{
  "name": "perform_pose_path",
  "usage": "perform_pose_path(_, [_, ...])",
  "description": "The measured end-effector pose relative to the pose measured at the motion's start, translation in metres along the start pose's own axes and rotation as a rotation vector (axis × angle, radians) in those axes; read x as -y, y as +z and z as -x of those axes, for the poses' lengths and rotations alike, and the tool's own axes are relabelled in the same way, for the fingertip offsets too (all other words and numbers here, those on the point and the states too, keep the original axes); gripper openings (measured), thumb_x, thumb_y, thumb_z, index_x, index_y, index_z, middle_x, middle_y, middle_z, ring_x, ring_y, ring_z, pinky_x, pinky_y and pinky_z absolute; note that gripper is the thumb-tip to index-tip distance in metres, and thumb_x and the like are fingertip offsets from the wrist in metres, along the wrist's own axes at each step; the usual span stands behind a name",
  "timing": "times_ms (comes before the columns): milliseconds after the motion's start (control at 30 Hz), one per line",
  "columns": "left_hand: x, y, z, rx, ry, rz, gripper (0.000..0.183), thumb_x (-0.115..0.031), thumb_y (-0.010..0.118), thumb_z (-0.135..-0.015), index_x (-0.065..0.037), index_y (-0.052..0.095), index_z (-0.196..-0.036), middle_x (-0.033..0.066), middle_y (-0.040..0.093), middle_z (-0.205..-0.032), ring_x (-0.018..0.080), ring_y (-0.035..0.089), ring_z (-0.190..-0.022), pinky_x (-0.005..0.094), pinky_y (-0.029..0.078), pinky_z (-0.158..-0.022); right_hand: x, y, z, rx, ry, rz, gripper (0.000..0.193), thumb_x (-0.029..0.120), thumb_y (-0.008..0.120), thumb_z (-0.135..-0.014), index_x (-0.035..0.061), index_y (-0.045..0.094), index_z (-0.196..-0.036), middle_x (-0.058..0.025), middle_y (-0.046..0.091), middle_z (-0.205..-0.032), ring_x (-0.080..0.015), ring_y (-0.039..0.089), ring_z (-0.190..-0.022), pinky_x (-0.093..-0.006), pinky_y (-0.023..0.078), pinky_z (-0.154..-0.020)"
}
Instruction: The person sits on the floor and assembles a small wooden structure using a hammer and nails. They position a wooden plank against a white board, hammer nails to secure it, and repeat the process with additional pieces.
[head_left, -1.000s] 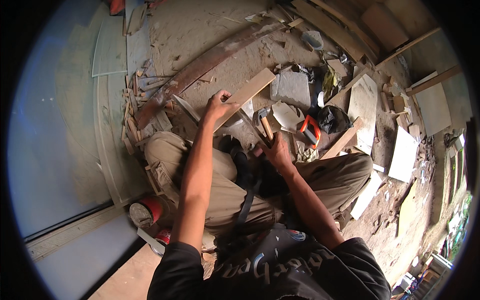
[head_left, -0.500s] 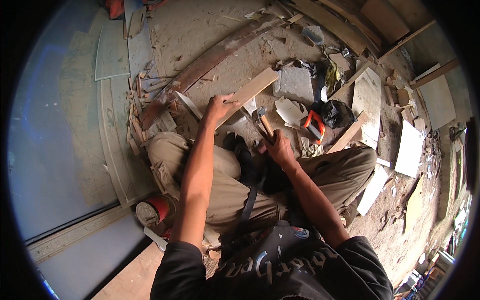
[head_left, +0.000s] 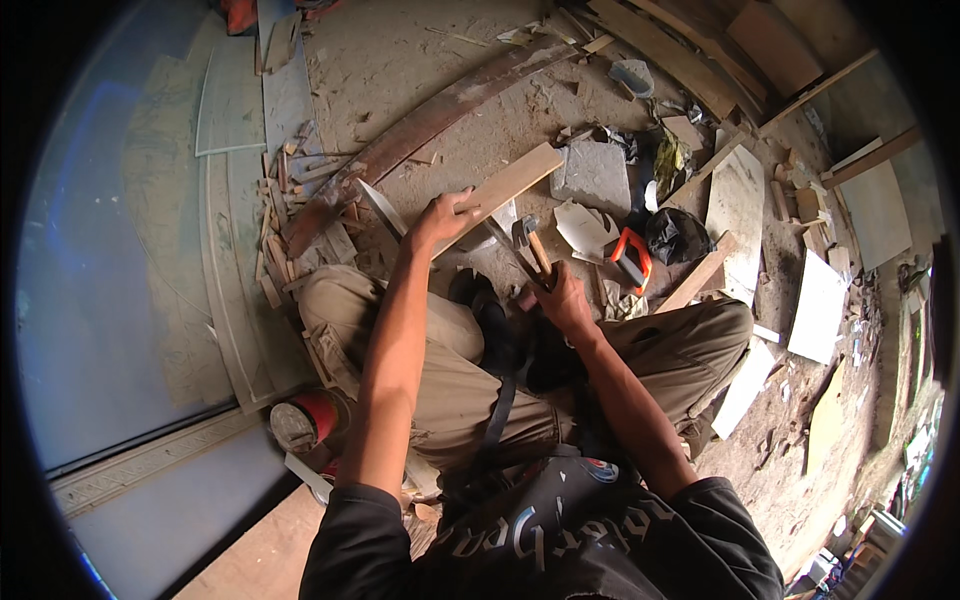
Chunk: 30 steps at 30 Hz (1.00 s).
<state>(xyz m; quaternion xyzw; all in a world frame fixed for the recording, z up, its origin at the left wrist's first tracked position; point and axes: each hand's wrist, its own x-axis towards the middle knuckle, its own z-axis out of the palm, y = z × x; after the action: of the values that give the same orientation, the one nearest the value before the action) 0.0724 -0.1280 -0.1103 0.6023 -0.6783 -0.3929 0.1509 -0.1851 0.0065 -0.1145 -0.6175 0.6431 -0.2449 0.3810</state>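
Observation:
My left hand is closed around a flat, light-brown wooden board, which slants up and to the right over my crossed legs. In my right hand, fingers wrapped around the handle, is a hammer with a wooden handle and a dark metal head. Its head points up, a little to the right of the board and apart from it. A long pale strip with a pointed end passes behind my left hand; I cannot tell its kind. Right of the hammer lies a saw with an orange and black handle.
A grey stone block and a black plastic bag lie beyond the saw. A long brown plank crosses the dirt floor. Glass sheets lie at the left, with wood scraps beside them. A red can stands by my left knee.
The board and the hammer have shifted very slightly to the right in the picture. Both hands keep their grips, and the whole view has moved a little.

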Motion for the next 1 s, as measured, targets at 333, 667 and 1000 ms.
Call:
perform_pose_path(333, [-0.001, -0.002, 0.001, 0.003, -0.056, 0.027, 0.063, -0.031, 0.071, -0.082, 0.001, 0.051, -0.133, 0.0241, 0.054, -0.131, 0.0315, 0.053, -0.123, 0.0367, 0.039, -0.104, -0.005, 0.003, -0.002, -0.022, -0.009, -0.044, 0.033, 0.021, 0.069, -0.081, -0.0006, 0.048, -0.095, -0.0214, 0.065, -0.074, -0.0403, 0.065, -0.079, -0.0446, 0.05, -0.068])
perform_pose_path(667, [0.01, 0.003, -0.006, 0.004, -0.139, 0.092, 0.064, -0.034, 0.069, -0.084, -0.001, 0.049, -0.135, 0.0223, 0.048, -0.138, 0.0324, 0.048, -0.127, 0.0384, 0.037, -0.106, -0.005, 0.005, -0.003, -0.081, -0.001, -0.044, 0.036, 0.02, 0.072, -0.079, -0.0004, 0.046, -0.095, -0.0244, 0.062, -0.077, -0.0454, 0.061, -0.075, -0.048, 0.047, -0.065])
perform_pose_path(1000, [0.002, -0.001, -0.006, 0.007, -0.089, 0.037, 0.062, -0.032, 0.07, -0.083, 0.0, 0.051, -0.132, 0.0227, 0.056, -0.129, 0.0302, 0.054, -0.122, 0.0356, 0.039, -0.103, -0.006, 0.003, -0.006, -0.039, -0.061, 0.056, 0.033, 0.019, 0.066, -0.082, 0.0006, 0.048, -0.101, -0.0265, 0.064, -0.084, -0.0461, 0.062, -0.083, -0.0494, 0.05, -0.07])
